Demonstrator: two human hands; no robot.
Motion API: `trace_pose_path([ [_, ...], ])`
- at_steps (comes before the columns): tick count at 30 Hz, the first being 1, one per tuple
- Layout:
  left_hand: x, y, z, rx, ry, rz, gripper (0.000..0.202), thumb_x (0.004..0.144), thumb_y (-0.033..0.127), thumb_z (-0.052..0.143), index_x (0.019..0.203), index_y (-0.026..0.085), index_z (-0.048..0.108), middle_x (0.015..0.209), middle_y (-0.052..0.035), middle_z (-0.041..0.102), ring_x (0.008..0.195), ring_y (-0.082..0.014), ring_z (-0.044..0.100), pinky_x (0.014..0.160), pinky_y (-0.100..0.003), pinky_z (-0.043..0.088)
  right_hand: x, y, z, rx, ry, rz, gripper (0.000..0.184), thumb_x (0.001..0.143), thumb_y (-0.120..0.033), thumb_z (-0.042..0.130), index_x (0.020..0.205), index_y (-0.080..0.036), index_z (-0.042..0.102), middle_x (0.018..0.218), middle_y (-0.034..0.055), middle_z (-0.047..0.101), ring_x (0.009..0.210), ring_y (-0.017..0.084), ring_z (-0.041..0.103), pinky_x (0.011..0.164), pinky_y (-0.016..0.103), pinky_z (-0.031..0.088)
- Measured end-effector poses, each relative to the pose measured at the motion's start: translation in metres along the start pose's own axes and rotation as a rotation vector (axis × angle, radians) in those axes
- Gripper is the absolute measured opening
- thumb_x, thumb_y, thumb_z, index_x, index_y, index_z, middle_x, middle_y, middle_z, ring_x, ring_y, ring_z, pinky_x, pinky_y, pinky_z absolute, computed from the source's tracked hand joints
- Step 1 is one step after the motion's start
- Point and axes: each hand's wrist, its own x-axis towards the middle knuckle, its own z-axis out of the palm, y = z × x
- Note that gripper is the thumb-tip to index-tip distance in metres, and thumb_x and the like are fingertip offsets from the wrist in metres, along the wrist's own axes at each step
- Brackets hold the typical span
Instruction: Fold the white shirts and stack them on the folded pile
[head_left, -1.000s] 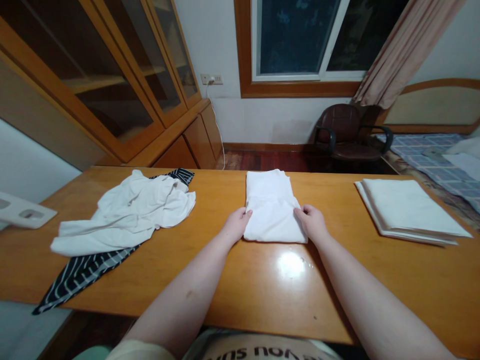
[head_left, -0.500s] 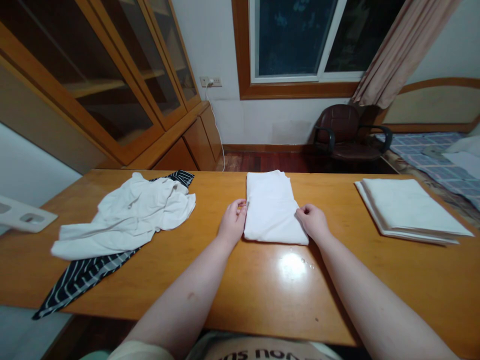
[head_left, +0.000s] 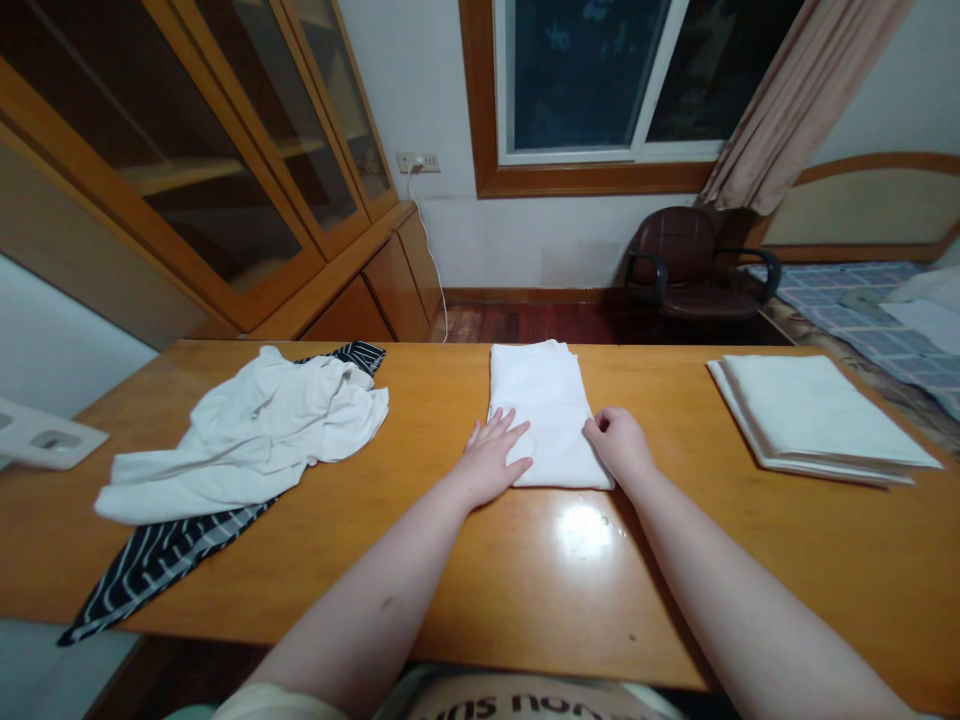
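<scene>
A folded white cloth (head_left: 536, 385) lies in a neat rectangle at the middle of the wooden table (head_left: 480, 590). My left hand (head_left: 495, 458) rests flat on its lower left part, fingers spread. At the cloth's right edge, my right hand (head_left: 619, 440) has its thumb and fingers closed in a pinch on the fabric. The fingertips of that hand are partly hidden behind its knuckles.
A crumpled white garment (head_left: 247, 430) lies at the left over a black striped cloth (head_left: 172, 560) that hangs past the front edge. Folded white fabric (head_left: 825, 410) is stacked at the right. A white plastic object (head_left: 52, 440) juts in at far left.
My left hand has moved from the cloth's left edge onto its top and spread its fingers. My right hand stays at the right edge.
</scene>
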Motion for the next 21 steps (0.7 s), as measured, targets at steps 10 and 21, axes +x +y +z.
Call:
trace_pose_path([
  [10,0.003,-0.004,0.0,0.004,-0.036,-0.046,0.068,0.08,0.061,0.05,0.142,0.042,0.031,0.157,0.0004,-0.006,0.141,-0.0322,-0.011,0.111,-0.058,-0.001,-0.008,-0.004,-0.003,-0.148,0.052,-0.292,0.043,0.082,-0.031,0.049,0.121,-0.014,0.055,0.137,0.016,0.047,0.125,0.029,0.043,0.101,0.042,0.034],
  [21,0.004,-0.001,0.001,0.054,-0.009,-0.083,0.064,0.086,0.062,0.036,0.145,0.037,0.027,0.157,-0.0012,0.0,0.142,-0.0306,-0.006,0.111,-0.058,-0.001,-0.012,-0.008,0.01,-0.284,-0.365,-0.398,0.064,0.09,-0.056,0.034,0.145,-0.022,0.034,0.153,0.0088,0.025,0.14,0.027,0.021,0.11,0.049,0.024],
])
